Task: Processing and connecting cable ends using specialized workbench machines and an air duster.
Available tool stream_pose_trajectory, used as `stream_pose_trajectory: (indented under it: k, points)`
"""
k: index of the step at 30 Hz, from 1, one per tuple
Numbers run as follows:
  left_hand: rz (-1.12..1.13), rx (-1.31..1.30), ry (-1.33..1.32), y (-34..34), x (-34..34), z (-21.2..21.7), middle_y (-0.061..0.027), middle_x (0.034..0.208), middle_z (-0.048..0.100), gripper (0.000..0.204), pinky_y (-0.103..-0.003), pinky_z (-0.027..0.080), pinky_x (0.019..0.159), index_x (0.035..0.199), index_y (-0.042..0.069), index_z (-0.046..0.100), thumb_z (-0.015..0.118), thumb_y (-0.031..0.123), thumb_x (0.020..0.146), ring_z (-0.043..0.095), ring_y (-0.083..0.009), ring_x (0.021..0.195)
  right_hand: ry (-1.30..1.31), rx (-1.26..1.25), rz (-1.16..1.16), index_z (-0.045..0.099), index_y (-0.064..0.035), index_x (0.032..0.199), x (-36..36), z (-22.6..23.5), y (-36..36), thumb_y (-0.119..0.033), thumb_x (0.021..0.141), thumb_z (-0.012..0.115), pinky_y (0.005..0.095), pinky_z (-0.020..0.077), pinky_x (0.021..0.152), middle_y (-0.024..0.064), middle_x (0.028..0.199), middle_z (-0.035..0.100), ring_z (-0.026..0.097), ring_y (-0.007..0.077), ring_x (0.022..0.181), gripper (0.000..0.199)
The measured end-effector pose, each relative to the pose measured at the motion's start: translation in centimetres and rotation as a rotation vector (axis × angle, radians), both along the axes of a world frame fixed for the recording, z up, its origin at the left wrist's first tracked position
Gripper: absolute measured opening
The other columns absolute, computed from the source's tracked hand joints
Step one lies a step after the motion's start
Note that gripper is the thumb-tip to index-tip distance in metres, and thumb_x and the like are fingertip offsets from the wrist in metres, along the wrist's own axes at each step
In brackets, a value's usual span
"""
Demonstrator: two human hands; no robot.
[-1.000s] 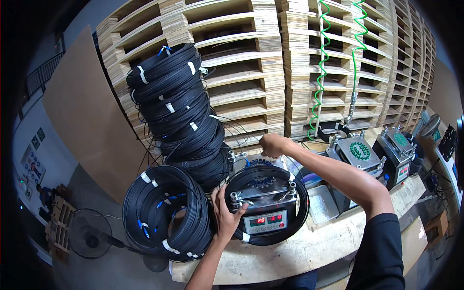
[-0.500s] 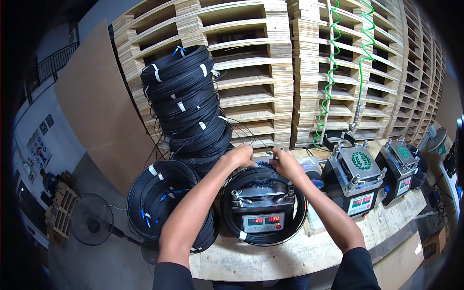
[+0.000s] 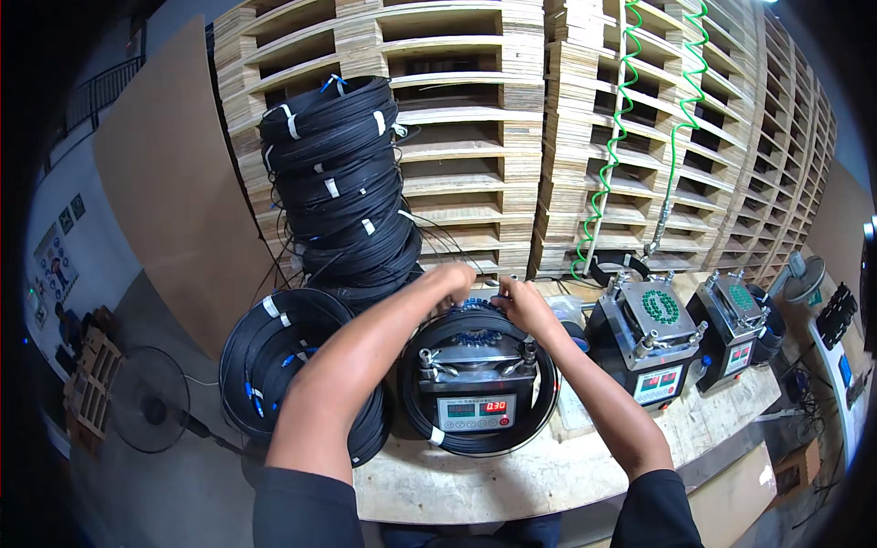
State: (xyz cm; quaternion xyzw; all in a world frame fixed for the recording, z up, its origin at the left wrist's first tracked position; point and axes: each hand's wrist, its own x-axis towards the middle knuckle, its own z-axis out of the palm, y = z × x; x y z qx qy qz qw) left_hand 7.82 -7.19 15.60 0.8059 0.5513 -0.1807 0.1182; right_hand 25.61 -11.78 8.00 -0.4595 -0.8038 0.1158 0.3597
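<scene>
Straight ahead on the workbench stands a boxy metal machine (image 3: pixel 477 376) with a digital display on its front. A coil of black cable (image 3: pixel 546 402) loops around it. Along its top rear sits a row of small blue connectors (image 3: pixel 479 304). My left hand (image 3: pixel 452 281) is curled over the left end of that row, fingers bent inward and slightly blurred. Opposite it, my right hand (image 3: pixel 523 303) is closed in a pinch at the row's right end. Whatever either hand's fingertips hold is too small or hidden to make out.
Left of the machine are an open black cable coil (image 3: pixel 239 365) and a tall stack of coils (image 3: pixel 333 196). Two similar machines, one nearer (image 3: pixel 650 333) and one farther (image 3: pixel 731 315), stand to the right. Wooden pallets (image 3: pixel 452 137) rise behind; a fan (image 3: pixel 151 402) stands left.
The whole view has shifted, so the bench and machines appear further left. Part of the front machine's red display has gone dark. Both hands stay at the blue connectors, the left one slightly turned.
</scene>
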Motion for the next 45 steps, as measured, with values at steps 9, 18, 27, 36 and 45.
stream_pose_trajectory:
  k: [9,18,27,36,45]
  points:
    - [0.289,0.499,-0.799,-4.3,-5.4,-2.2,-0.0172,0.081,0.074,0.024,-0.041,0.057,0.072,0.101,-0.003,0.073,0.070,0.017,0.090,0.073,-0.0328,0.080,0.106,0.211,-0.197,0.075,-0.0062,0.099,-0.2,0.8,-2.4,-0.037,0.093,0.067,0.0486,0.0513,0.064,0.0239,0.074,0.065,0.066,0.0433,0.074,0.033]
    - [0.023,0.897,-1.094,-11.8,-7.0,-3.6,-0.0200,0.104,0.067,0.021,-0.047,0.051,0.078,0.108,-0.001,0.064,0.047,0.002,0.096,0.065,-0.0416,0.093,0.467,0.060,0.024,0.068,0.0016,0.109,3.6,2.2,-3.9,0.006,0.091,0.053,0.0320,0.0442,0.059,0.0123,0.065,0.054,0.051,0.0131,0.061,0.024]
    - [0.077,0.368,-0.430,-12.7,-6.6,-1.0,-0.0148,0.159,0.031,0.122,-0.054,0.042,0.109,0.153,-0.003,0.031,0.079,0.066,0.064,0.055,-0.0418,0.128,-0.004,-0.124,0.089,0.060,0.0022,0.129,3.3,4.6,-7.5,-0.026,0.079,0.067,0.0425,0.0475,0.099,0.0273,0.119,0.062,0.061,0.0378,0.110,0.059]
    - [0.106,0.412,-0.496,-11.8,-5.3,-3.0,-0.0182,0.146,0.043,0.096,-0.055,0.048,0.100,0.152,0.004,0.034,0.076,0.032,0.070,0.058,-0.0463,0.119,-0.171,-0.194,-0.092,0.059,-0.0045,0.135,1.2,1.8,-7.7,-0.009,0.072,0.076,0.0444,0.0502,0.096,0.0269,0.117,0.065,0.062,0.0411,0.112,0.065]
    - [0.071,0.553,-0.432,-13.8,-5.0,1.0,-0.0246,0.117,0.067,0.056,-0.052,0.051,0.096,0.124,0.002,0.066,0.071,0.025,0.073,0.064,-0.0427,0.109,-0.088,-0.033,-0.229,0.068,-0.0068,0.120,0.7,3.6,-8.4,-0.009,0.075,0.078,0.0506,0.0541,0.084,0.0266,0.101,0.068,0.065,0.0441,0.097,0.046]
